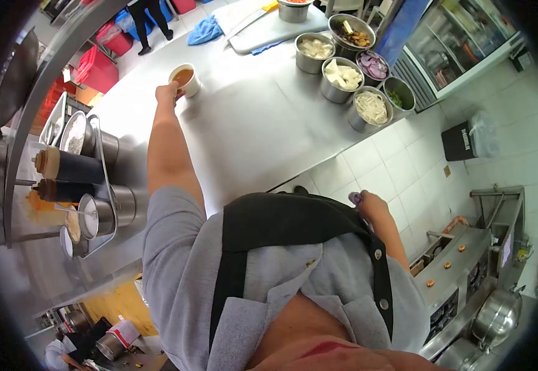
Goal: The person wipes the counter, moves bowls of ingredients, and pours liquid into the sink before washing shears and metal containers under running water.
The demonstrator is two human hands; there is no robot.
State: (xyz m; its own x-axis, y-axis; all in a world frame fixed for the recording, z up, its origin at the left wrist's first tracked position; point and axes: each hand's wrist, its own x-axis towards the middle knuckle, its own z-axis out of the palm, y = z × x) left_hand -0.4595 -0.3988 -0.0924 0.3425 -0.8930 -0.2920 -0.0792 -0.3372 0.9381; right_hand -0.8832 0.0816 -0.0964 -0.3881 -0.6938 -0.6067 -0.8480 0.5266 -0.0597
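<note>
On the far left part of the shiny steel table (238, 130), my left hand (167, 93) pinches the near side of a round white cup of brown liquid (192, 87). Off the table's near right edge, my right hand (374, 206) is curled around a small purplish-grey item (355, 198), perhaps a cloth. Beyond the cup lie a crumpled blue cloth (205, 31) and, farther right, a pale cutting board (275, 38). Round steel containers of cut food (337, 93) cluster at far right; dark-filled squeeze bottles (77, 167) are near left.
</note>
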